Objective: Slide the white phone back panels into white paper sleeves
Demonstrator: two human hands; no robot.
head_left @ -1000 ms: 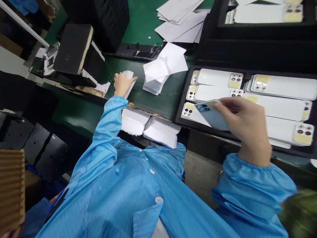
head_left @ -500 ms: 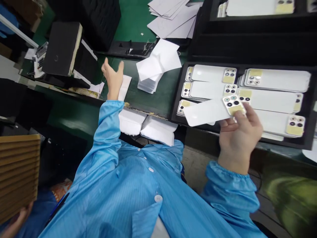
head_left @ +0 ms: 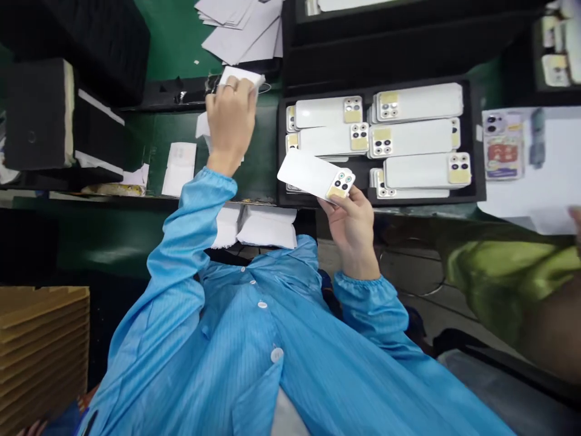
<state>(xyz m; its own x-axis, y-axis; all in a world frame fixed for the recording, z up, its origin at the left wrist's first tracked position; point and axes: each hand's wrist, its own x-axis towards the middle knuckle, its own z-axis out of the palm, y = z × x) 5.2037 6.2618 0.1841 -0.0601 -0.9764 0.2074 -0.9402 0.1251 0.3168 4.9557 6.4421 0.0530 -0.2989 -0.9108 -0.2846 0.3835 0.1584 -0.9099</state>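
My right hand [head_left: 351, 227] pinches a white phone back cover [head_left: 306, 172] by its camera end, thumb on top. The cover has several round lenses and a yellowish film patch, and is held tilted over the near left of a black tray [head_left: 476, 145]. Stacks of similar covers [head_left: 422, 136] lie in this tray. Over on the left, my left hand [head_left: 232, 118] reaches over a pile of white paper [head_left: 203, 126], its fingers closed on a white paper sheet [head_left: 249, 75]. The hand hides most of the pile.
A white slip [head_left: 179, 169] lies left of the pile. Black boxes [head_left: 39, 115] stand at the left, and loose papers [head_left: 249, 30] lie at the back. White bundles [head_left: 267, 227] sit below the table edge. A person in a yellow-green sleeve [head_left: 508, 290] is close on the right.
My left hand, open before, has moved right and closed on a paper sheet at the pile. My right hand still holds the phone back cover, now tilted the other way. The view has shifted right.
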